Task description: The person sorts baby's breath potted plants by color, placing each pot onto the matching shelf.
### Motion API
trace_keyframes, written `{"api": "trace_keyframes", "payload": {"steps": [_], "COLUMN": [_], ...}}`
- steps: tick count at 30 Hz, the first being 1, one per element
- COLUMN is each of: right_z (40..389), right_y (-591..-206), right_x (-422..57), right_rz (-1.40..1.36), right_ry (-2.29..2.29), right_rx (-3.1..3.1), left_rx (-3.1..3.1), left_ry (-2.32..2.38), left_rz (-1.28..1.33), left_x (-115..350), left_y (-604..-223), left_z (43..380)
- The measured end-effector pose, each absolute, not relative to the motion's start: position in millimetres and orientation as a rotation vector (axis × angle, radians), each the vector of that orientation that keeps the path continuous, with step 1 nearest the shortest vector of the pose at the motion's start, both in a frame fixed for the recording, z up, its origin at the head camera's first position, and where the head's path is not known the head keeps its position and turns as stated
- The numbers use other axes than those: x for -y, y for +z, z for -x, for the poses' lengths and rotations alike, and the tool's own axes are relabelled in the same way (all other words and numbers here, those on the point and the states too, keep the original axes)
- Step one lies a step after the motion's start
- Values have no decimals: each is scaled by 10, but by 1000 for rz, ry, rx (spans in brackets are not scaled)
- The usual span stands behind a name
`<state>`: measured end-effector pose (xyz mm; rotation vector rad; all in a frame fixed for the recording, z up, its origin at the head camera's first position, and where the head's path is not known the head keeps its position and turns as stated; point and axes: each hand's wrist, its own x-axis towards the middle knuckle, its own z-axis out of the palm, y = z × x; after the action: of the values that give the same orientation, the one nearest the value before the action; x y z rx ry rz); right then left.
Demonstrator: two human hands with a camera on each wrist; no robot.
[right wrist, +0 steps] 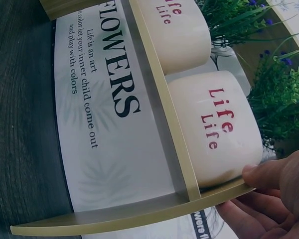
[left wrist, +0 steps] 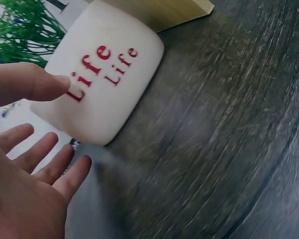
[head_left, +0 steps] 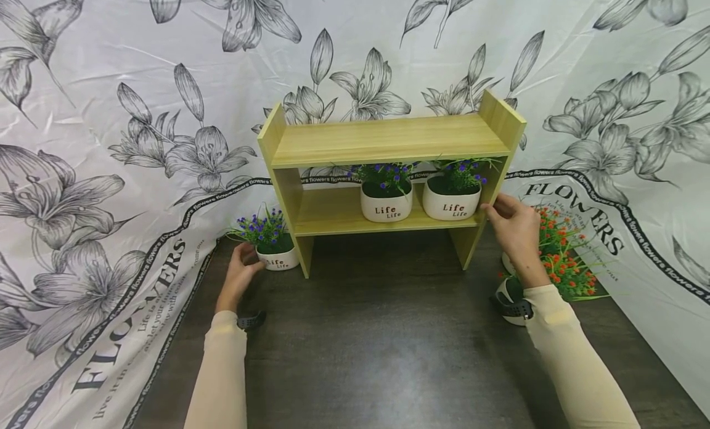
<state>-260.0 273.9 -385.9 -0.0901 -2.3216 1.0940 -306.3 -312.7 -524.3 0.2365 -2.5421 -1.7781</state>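
A small wooden shelf (head_left: 388, 139) stands on the dark table. My right hand (head_left: 514, 227) holds the edge of its right side panel, thumb on the front and fingers behind, as the right wrist view shows. Two white "Life" pots with purple-flowered plants sit on the middle board: one pot (head_left: 386, 206) near the centre and another pot (head_left: 452, 202) close to the right panel. Left of the shelf a third white pot (left wrist: 102, 74) with purple flowers rests on the table. My left hand (head_left: 240, 276) is beside it, thumb over the pot's front and fingers spread apart.
Two pots with orange-red flowers (head_left: 571, 275) stand right of the shelf, partly hidden by my right hand and wrist. The dark table (head_left: 377, 330) stretches in front. A white flower-printed cloth (head_left: 138, 59) hangs behind and at both sides.
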Motion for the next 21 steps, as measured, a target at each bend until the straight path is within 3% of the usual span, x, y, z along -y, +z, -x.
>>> {"api": "trace_keyframes", "payload": {"steps": [21], "right_z": [2617], "right_y": [-3873], "right_x": [-2747], "right_rz": [92], "right_ry": [1068], "right_rx": [2319], "left_rx": [2558], "left_ry": [-1755], "left_rz": [-160], "left_x": [2929], "left_y": [-5412], "left_z": [3163]}}
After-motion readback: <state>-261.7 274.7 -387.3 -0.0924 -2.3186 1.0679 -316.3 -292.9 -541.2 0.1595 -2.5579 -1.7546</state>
